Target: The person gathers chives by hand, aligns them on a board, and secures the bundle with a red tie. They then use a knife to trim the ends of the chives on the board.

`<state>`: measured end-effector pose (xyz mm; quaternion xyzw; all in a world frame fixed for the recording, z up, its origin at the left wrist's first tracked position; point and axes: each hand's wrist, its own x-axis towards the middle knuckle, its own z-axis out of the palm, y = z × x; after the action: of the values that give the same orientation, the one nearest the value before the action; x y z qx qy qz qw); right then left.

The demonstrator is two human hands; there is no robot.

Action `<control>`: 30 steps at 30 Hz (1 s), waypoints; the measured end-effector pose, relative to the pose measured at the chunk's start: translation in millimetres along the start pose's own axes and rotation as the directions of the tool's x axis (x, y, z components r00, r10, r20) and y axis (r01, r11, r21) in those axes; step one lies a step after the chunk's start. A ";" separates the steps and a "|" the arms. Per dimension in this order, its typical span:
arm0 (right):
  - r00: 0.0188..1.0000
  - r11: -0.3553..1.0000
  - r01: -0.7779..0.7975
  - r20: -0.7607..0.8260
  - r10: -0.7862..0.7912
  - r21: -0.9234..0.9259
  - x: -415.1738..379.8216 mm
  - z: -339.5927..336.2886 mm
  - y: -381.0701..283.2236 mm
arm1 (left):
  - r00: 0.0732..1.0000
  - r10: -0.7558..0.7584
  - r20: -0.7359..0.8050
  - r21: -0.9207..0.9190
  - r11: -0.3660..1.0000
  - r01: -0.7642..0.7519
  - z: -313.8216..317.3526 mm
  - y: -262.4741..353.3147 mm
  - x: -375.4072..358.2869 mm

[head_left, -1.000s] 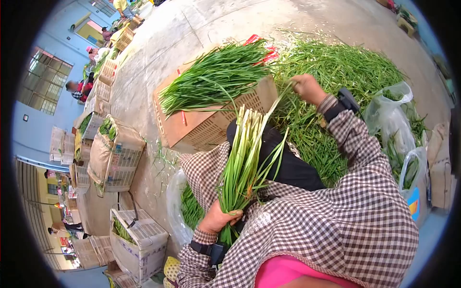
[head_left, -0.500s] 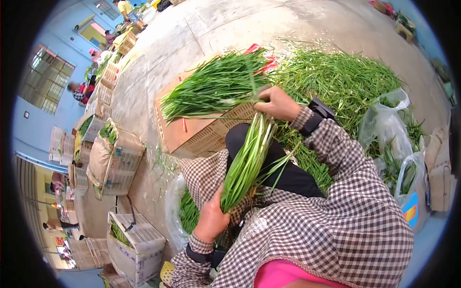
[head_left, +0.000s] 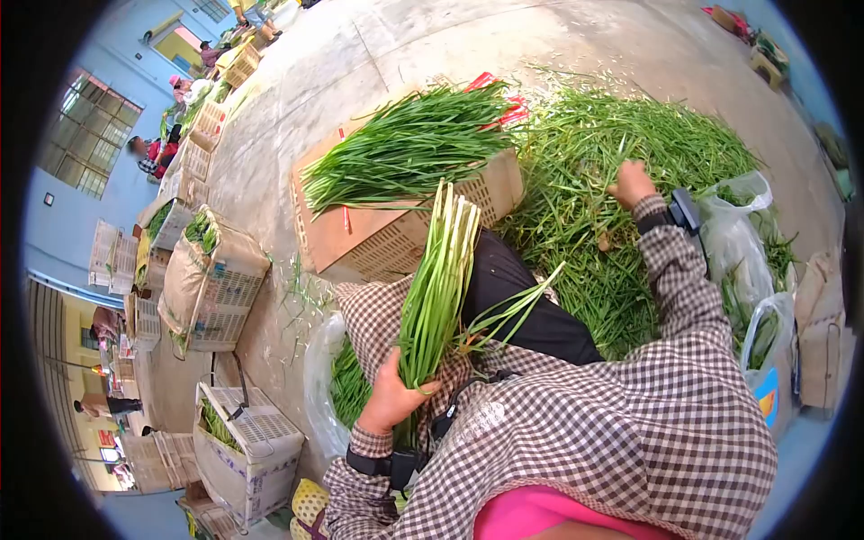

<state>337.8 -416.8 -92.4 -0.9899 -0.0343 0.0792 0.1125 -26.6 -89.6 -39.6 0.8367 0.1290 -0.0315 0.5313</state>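
Observation:
My left hand (head_left: 396,396) grips the lower end of a bunch of garlic chives (head_left: 436,288), whose pale cut stems point up and away from me. A few bent leaves (head_left: 517,310) stick out to the right of the bunch. Over the big heap of loose chive leaves (head_left: 621,261), my right hand (head_left: 634,184) is closed, with a thin pale leaf piece (head_left: 623,147) poking up from the fingers. Sorted garlic chives (head_left: 405,148) lie in a thick layer on a cardboard-topped crate (head_left: 378,243) in front of me.
Red ties (head_left: 513,110) lie at the crate's far right corner. Clear plastic bags (head_left: 738,234) stand at the right, another bag (head_left: 324,378) by my left knee. Packed crates (head_left: 216,288) line the left side. Several people sit or stand far back left.
My right hand has left the bunch's stem end and moved right over the heap. The bunch, still in my left hand, has tipped more upright and shifted slightly left.

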 end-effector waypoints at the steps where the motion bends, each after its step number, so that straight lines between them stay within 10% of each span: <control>1: 0.984 0.995 0.091 0.148 -0.097 0.047 -10.6 -11.0 -14.5 | 1.000 -0.005 0.002 0.000 1.000 0.005 -0.6 2.8 1.1; 3: 0.864 0.752 0.326 0.142 -0.483 0.572 -32.0 -10.6 -48.6 | 0.990 -0.092 0.111 -0.161 0.981 0.109 -3.3 12.0 1.9; 4: 0.827 0.544 0.165 0.186 -0.531 0.823 -63.2 -27.0 -78.1 | 0.967 -0.174 0.184 -0.266 0.939 0.219 -4.2 6.8 0.9; 10: 0.771 0.197 -0.188 0.269 -0.577 0.962 -101.3 -2.2 -153.0 | 0.940 -0.137 0.312 -0.586 0.751 0.304 8.1 20.5 4.7; 14: 0.804 -0.190 -0.129 -0.010 -0.595 0.973 -112.1 -14.2 -136.6 | 0.947 -0.118 0.298 -0.775 0.549 0.312 19.5 -1.8 -2.7; 17: 0.859 0.364 -0.045 0.222 -0.461 0.930 -94.0 15.1 -127.7 | 0.930 -0.190 0.313 -0.781 0.507 0.366 37.1 -0.1 6.0; 19: 0.844 0.037 -0.352 0.335 -0.420 0.935 -96.0 25.6 -117.5 | 0.891 -0.185 0.414 -0.812 0.367 0.454 37.4 -8.1 7.8; 21: 0.853 0.005 -0.292 0.263 -0.451 0.956 -95.4 33.5 -107.0 | 0.890 -0.175 0.420 -0.825 0.335 0.455 40.6 -13.6 4.8; 30: 0.897 0.215 -0.275 0.330 -0.292 0.937 -80.8 40.7 -76.1 | 0.885 -0.128 0.448 -0.811 0.358 0.463 46.3 -4.5 9.0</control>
<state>247.7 -340.9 -102.2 -0.6499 -0.0073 0.3040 0.6966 -15.1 -127.8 -65.4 0.3636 0.1911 -0.1838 0.8930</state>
